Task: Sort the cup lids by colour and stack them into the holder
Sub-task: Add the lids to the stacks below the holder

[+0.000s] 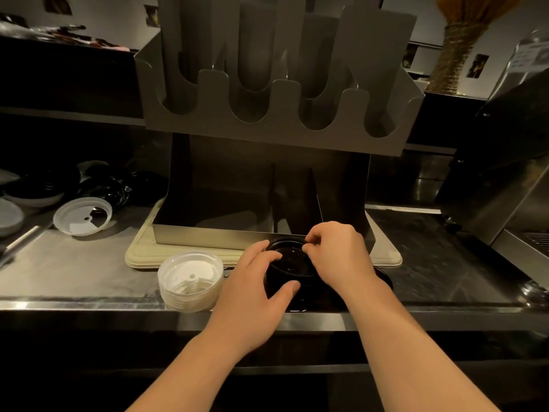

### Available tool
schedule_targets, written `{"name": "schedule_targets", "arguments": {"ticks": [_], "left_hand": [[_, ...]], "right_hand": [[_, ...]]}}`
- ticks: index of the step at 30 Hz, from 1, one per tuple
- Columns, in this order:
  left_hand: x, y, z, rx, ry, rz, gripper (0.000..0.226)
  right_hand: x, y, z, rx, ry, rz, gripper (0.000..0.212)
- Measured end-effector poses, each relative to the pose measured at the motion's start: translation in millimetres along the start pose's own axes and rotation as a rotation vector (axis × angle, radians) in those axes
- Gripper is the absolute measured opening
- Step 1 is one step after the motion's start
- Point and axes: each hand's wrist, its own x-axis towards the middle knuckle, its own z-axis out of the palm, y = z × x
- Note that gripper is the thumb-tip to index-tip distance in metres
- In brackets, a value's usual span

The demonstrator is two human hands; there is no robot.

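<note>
Step in hand: gathering and squaring the black lid stack [292,270] on the steel counter [74,272], judged from both hands being on it; no stack had yet gone into the holder [267,114].
Left hand [261,281]: curled round the black lid stack from its nine o'clock side, thumb on the near wall, fingers over the top rim.
Right hand [335,254]: thumb and forefinger pinched on the top rim at about one o'clock of the stack, seemingly seating the uppermost lid.
Black lid stack, place: on the counter at six o'clock of the holder, just before the cream tray [142,257] on which the holder stood.
White lid stack [190,281]: at nine o'clock of the black one, just beside the left hand, untouched.
Loose lids: one white lid [83,217] and several black lids [104,188] lay well apart at ten o'clock.
Holder: no lids showed in its upper slots; the lower bays were too dark to be sure.
Next move, as judged: fetch the stray black lids onto the stack, or lift the stack level with both hands and slide it into one bay at twelve o'clock, keeping the white ones for another.
</note>
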Motion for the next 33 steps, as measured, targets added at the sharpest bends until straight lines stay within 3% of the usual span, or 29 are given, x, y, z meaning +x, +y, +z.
{"name": "schedule_targets", "arguments": {"ticks": [9,14,18,23,33], "left_hand": [[-0.8,3.0,7.1,-0.122,-0.039,-0.085,0.064],[3.2,2.8,6.3,-0.233,-0.036,-0.121,0.073],[5.4,0.4,6.1,-0.267,-0.048,-0.145,0.087],[2.2,3.5,9.7,-0.291,-0.044,-0.130,0.082],[-0.5,6.9,9.8,-0.285,-0.014,-0.095,0.070]], "right_hand": [[1.4,-1.8,-5.0,-0.078,0.021,-0.028,0.017],[-2.3,3.1,-0.6,0.028,0.011,-0.037,0.015],[-3.4,1.0,-5.8,-0.107,0.024,0.012,0.008],[-12.7,-6.2,-0.5,-0.215,0.043,0.083,0.008],[-15.5,-9.7,2.7,-0.185,0.035,0.128,0.014]]}}
